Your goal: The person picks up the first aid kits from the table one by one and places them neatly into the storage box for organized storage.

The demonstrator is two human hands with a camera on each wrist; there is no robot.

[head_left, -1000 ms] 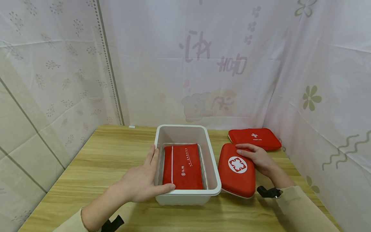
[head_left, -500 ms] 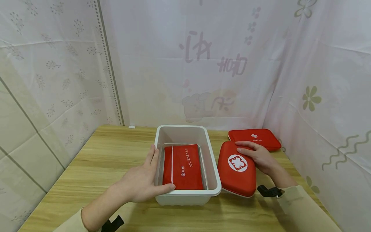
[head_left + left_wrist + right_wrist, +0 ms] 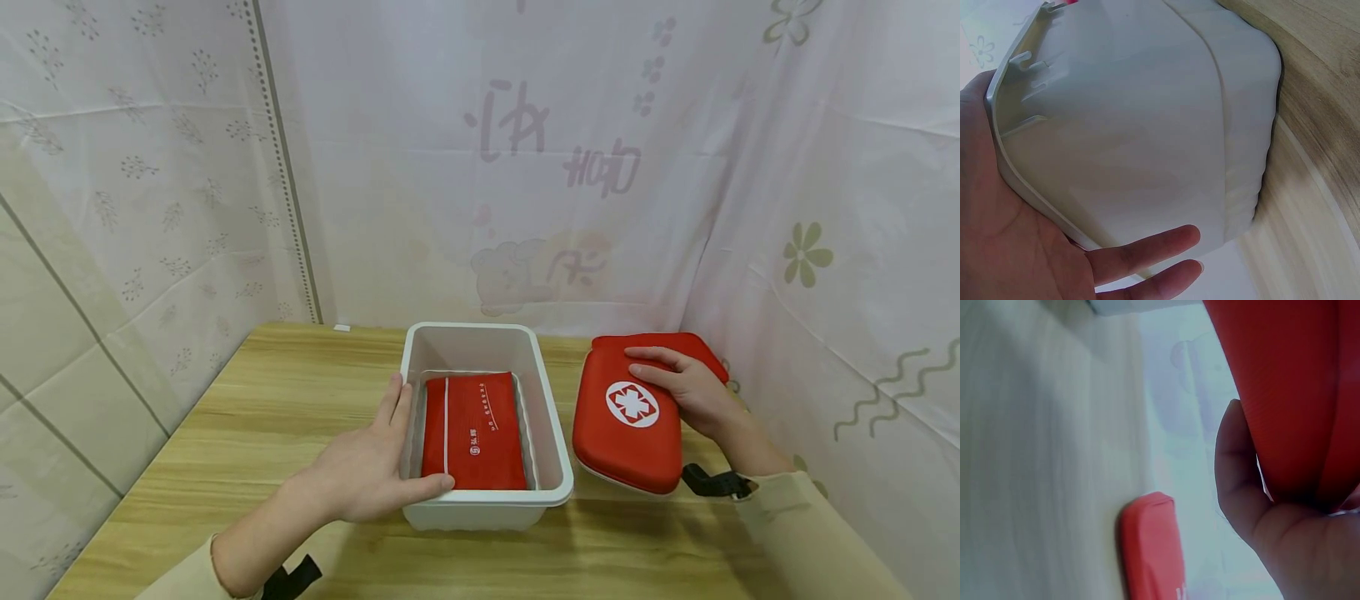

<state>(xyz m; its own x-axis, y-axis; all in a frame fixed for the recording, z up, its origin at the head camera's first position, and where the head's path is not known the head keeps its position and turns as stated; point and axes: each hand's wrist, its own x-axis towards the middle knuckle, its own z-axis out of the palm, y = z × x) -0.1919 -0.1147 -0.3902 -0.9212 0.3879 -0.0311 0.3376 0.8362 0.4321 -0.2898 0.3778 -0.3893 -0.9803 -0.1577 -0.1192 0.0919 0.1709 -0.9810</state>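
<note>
A red hard-shell first aid case (image 3: 626,433) with a white cross emblem hangs above the table, right of a white plastic bin (image 3: 558,479). My right hand (image 3: 693,392) grips its upper right side, the thumb on one face in the right wrist view; some fingers are hidden behind the case. My left hand (image 3: 367,467) rests on the bin's near left corner, thumb lying over the front rim. In the left wrist view two straight fingers (image 3: 1147,250) stretch along the bin's outer wall. Inside the bin lies a flat red pouch (image 3: 480,433) with a white stripe.
Behind the held case, a second red first aid pouch (image 3: 693,342) lies at the table's back right, partly covered from view. Patterned curtains (image 3: 420,208) enclose the wooden table (image 3: 300,400) at the back and sides. A small white tab (image 3: 342,327) sits at the back edge.
The red case has been raised off the table and shifted right and back in my right hand, now overlapping the rear pouch in view. My left hand and the bin have stayed put.
</note>
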